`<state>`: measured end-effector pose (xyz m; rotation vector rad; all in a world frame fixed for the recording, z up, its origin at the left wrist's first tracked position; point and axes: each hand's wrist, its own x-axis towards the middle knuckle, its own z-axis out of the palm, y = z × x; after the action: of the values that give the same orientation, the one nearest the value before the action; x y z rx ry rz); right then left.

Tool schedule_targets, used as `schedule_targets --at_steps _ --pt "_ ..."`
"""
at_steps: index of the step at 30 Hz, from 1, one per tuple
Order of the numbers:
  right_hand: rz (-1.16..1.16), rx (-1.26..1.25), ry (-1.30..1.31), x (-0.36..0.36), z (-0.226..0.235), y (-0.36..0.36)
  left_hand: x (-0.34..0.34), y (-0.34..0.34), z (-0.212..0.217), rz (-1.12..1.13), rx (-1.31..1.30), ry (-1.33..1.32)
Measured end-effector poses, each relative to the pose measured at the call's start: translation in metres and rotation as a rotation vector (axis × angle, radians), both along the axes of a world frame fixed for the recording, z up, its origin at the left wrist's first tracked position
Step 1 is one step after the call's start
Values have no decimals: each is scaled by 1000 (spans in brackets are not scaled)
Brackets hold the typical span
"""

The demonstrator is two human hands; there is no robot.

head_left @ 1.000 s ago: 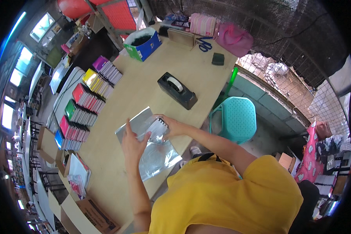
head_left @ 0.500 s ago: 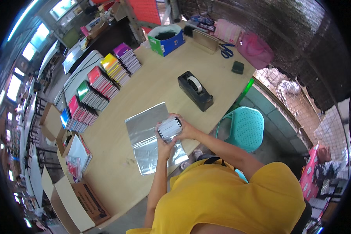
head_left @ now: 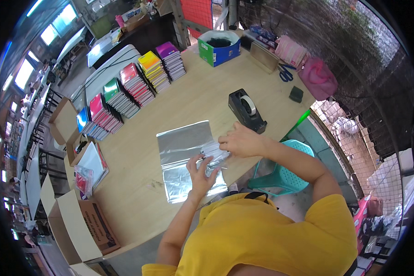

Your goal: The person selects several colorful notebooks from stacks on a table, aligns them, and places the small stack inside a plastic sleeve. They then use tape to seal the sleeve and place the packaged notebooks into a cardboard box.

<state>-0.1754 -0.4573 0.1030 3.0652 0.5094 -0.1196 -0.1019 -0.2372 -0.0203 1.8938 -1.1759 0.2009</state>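
A small stack of spiral-bound notebooks (head_left: 211, 150), its white page edges showing, lies on a shiny clear plastic sheet (head_left: 185, 140) near the table's front edge. Part of the stack is hidden by my hands and by glare on the film. Against its near left side, my left hand (head_left: 199, 178) rests with fingers spread. My right hand (head_left: 241, 140) is at the stack's right end, fingers curled and pressed together; what they pinch is hidden. Just beyond that hand stands a black tape dispenser (head_left: 246, 112) with a roll of tape.
Colour-sorted notebook stacks (head_left: 133, 87) line the far left edge. Cardboard boxes (head_left: 73, 225) stand at the left. At the back are a blue-green carton (head_left: 219, 48), scissors (head_left: 286, 73) and a dark sponge-like block (head_left: 296, 94). A turquoise stool (head_left: 285, 172) stands right of the table.
Both hands held the notebook stack together; now it lies on the sheet. My left hand has spread its fingers, and my right has moved to the right end. The whole view has shifted.
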Motion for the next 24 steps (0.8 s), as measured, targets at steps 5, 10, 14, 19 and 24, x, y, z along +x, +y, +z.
schedule_targets --at_steps 5,10,14,19,24 --pt "131 3 179 22 13 -16 42 14 30 -308 213 -230" --pt "-196 561 -70 48 15 -8 68 10 49 -513 417 -359" --pt "-338 355 -217 58 6 -11 66 8 45 -501 444 -337" --pt "250 309 16 30 44 -15 70 4 39 -546 416 -277" --pt "241 27 179 34 0 -26 76 -3 51 -597 473 -337"
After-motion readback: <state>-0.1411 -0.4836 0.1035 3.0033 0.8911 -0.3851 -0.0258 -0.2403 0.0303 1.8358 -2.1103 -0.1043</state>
